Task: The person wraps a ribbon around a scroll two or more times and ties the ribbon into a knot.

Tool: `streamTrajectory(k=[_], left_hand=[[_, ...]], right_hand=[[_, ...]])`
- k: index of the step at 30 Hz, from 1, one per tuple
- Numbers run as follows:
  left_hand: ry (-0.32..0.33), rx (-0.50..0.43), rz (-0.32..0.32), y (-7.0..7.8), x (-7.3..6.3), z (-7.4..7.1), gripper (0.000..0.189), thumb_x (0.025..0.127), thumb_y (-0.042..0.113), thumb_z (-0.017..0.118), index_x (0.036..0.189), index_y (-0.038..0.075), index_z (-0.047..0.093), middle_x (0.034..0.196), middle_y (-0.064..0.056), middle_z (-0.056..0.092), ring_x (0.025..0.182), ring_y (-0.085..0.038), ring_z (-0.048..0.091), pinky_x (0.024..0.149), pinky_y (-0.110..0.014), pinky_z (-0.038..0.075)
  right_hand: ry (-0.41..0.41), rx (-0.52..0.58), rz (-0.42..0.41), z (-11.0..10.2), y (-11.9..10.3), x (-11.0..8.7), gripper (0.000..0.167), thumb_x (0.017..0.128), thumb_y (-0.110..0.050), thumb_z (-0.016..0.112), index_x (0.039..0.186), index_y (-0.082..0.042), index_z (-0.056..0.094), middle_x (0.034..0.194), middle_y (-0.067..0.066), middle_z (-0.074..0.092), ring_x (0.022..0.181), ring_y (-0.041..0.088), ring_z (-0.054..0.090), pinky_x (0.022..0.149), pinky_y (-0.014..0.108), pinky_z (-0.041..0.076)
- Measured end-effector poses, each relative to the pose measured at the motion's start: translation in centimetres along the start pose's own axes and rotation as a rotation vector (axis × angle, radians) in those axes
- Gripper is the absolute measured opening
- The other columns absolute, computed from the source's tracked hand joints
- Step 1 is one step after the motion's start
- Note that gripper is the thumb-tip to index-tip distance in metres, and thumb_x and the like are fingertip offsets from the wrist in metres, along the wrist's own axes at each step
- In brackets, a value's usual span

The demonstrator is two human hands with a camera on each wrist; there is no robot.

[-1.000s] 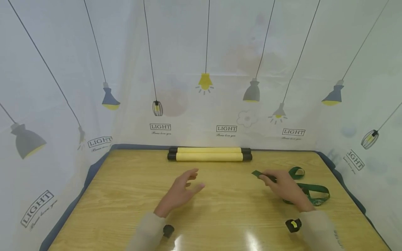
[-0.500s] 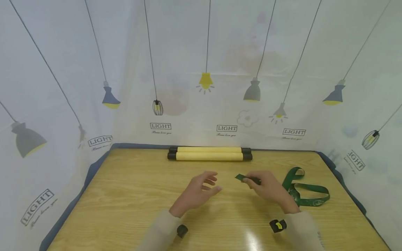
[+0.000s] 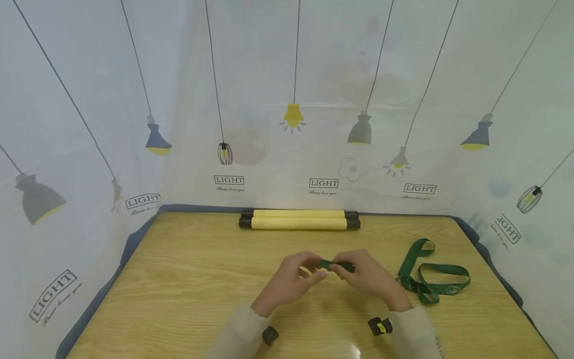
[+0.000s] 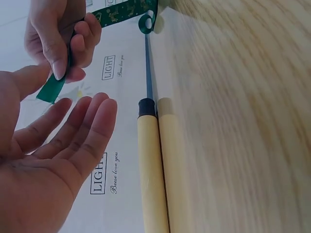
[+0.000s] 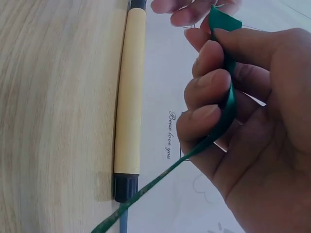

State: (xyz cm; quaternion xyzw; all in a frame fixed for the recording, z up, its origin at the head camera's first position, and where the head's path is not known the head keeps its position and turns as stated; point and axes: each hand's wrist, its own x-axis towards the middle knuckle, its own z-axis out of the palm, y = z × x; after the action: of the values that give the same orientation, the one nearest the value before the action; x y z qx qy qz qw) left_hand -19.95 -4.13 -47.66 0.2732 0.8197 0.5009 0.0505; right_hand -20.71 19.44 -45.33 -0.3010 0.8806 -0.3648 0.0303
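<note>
A long green ribbon with a small gold print (image 3: pixel 409 264) lies in loose loops on the right of the table. My right hand (image 3: pixel 367 276) pinches it near one end between thumb and index finger, the other fingers curled round the strip. The cut tip of the ribbon (image 4: pixel 52 90) sticks out past the right thumb. Close to that tip is my left hand (image 3: pixel 289 279), its fingers gently bent and its thumb spread apart from them in the left wrist view. Whether a left fingertip touches the ribbon I cannot tell.
Two yellow tubes with black end caps (image 3: pixel 299 224) lie side by side along the back edge of the wooden table (image 3: pixel 188 279). A white sheet printed with lamps (image 3: pixel 264 164) hangs behind and at both sides.
My right hand has moved left with the ribbon end, drawing the strip along from the loops. The left hand has come right, so both hands now meet near the middle.
</note>
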Motion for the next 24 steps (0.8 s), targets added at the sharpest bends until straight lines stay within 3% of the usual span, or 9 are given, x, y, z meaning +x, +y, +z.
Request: streamTrajectory(k=[3,8,13,19,24], left_hand=[[0.001,-0.004,0.008,0.2,0.1,0.2,0.024,0.1,0.034,0.067,0.116,0.017,0.071,0.109,0.003,0.074,0.095,-0.006,0.067,0.079,-0.021,0.056],[-0.01,-0.035,0.03,0.1,0.0,0.2,0.015,0.1,0.023,0.068,0.106,0.01,0.073,0.102,-0.01,0.076,0.082,-0.01,0.07,0.07,-0.02,0.058],[-0.013,-0.039,0.034,-0.1,0.0,0.2,0.013,0.101,0.022,0.067,0.105,0.011,0.072,0.102,-0.015,0.076,0.077,-0.009,0.07,0.067,-0.02,0.058],[-0.016,-0.037,0.018,0.1,-0.3,-0.3,0.012,0.102,0.022,0.065,0.103,0.012,0.073,0.101,-0.016,0.076,0.081,-0.03,0.075,0.066,-0.021,0.058],[-0.003,-0.022,0.001,0.0,-0.5,-0.9,0.01,0.101,0.02,0.067,0.101,0.013,0.073,0.099,-0.015,0.077,0.079,-0.032,0.075,0.065,-0.022,0.058]], right_hand=[[-0.016,0.009,-0.006,0.2,-0.2,0.0,0.012,0.102,-0.021,0.065,0.098,-0.017,0.076,0.081,-0.008,0.069,0.064,0.007,0.053,0.062,0.023,0.048],[-0.039,0.005,-0.028,0.3,-0.4,0.0,0.012,0.101,-0.022,0.066,0.102,-0.016,0.077,0.09,-0.005,0.075,0.066,0.001,0.053,0.064,0.022,0.049],[-0.06,0.015,-0.043,0.6,-0.6,0.2,0.014,0.102,-0.025,0.065,0.099,-0.017,0.077,0.082,-0.006,0.071,0.062,0.0,0.049,0.061,0.021,0.048],[-0.094,0.039,-0.037,1.0,-0.8,0.5,0.017,0.103,-0.029,0.063,0.093,-0.02,0.074,0.072,-0.009,0.062,0.058,0.001,0.047,0.058,0.021,0.046],[-0.114,0.046,0.009,0.9,-0.7,0.2,0.017,0.103,-0.03,0.063,0.099,-0.018,0.075,0.074,-0.006,0.065,0.061,0.002,0.05,0.059,0.022,0.047]])
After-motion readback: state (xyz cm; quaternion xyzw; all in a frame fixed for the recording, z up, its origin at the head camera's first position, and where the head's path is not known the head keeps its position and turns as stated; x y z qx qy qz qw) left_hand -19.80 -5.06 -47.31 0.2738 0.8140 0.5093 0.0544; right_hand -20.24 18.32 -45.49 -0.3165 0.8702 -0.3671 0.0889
